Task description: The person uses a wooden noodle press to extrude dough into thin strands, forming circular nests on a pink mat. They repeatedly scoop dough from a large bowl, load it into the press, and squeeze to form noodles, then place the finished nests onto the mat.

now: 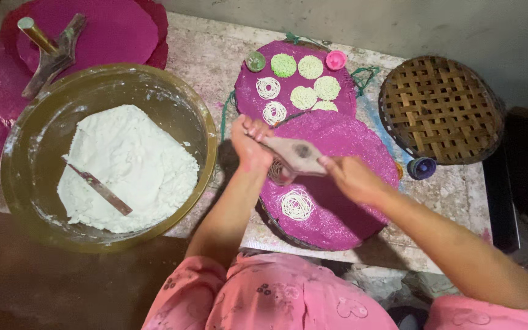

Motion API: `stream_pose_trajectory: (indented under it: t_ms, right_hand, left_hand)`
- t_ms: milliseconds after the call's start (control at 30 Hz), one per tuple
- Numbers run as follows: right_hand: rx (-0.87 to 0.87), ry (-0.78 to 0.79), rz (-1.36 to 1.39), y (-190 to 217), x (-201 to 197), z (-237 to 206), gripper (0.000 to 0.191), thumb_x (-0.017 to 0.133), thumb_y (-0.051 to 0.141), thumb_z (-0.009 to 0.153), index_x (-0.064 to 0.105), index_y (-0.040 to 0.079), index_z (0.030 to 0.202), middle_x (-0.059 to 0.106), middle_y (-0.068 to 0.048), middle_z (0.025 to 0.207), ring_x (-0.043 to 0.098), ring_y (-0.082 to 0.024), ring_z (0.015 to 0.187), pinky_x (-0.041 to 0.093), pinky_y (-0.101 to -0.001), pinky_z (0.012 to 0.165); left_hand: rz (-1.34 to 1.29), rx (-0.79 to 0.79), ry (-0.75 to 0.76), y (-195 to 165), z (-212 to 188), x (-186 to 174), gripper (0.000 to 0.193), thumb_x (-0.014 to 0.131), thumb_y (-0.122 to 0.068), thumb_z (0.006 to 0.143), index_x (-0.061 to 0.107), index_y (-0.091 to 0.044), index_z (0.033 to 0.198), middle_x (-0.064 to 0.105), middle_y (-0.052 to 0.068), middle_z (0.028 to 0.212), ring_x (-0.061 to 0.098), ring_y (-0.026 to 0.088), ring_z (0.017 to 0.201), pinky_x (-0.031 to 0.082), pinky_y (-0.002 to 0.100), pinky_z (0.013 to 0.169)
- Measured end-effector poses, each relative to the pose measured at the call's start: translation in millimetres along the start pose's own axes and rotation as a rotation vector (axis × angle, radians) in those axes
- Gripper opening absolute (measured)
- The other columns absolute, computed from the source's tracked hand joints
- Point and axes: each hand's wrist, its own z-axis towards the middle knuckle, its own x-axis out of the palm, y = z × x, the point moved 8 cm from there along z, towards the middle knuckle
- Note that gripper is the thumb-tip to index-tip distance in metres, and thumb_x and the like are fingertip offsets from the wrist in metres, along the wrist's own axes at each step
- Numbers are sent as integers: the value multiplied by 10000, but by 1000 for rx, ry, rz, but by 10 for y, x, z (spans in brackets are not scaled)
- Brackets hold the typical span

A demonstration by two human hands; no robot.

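Note:
My left hand (249, 142) and my right hand (351, 177) each grip one end of a wooden noodle press (294, 156), held over a round magenta woven tray (337, 220). A coil of white noodle strands (297, 203) lies on that tray; another coil sits partly hidden under the press. Behind it a second magenta tray (245, 91) carries several round noodle nests, white and pale green (283, 65).
A big brown bowl (206, 131) of white dough with a flat spatula (99, 189) stands at the left. A second wooden press (50, 52) rests on stacked magenta trays (117, 30) at the back left. A bamboo basket (438, 110) sits right, small cups (336, 59) nearby.

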Motion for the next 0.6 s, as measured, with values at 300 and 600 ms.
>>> stream_pose_trajectory:
  t_ms: [300,600]
  right_hand:
    - [-85,-114,72,-106,-127,-8,639,390,532,1043,668,-13,858,621,-176,644,620,-307,620,487,-465,642]
    - [-9,-139,190,-515,-125,-92,663,378,557,1037,673,9,808,583,-67,575,586,-189,545,467,-389,550]
  left_hand:
    - [-23,-193,79,52,-127,305,375,395,-458,933,482,-120,795,564,40,772,548,183,647,476,346,673]
    - [1214,-575,212,360,-612,-370,771,165,-671,986,423,-124,1464,719,14,1135,410,62,582,251,229,449]
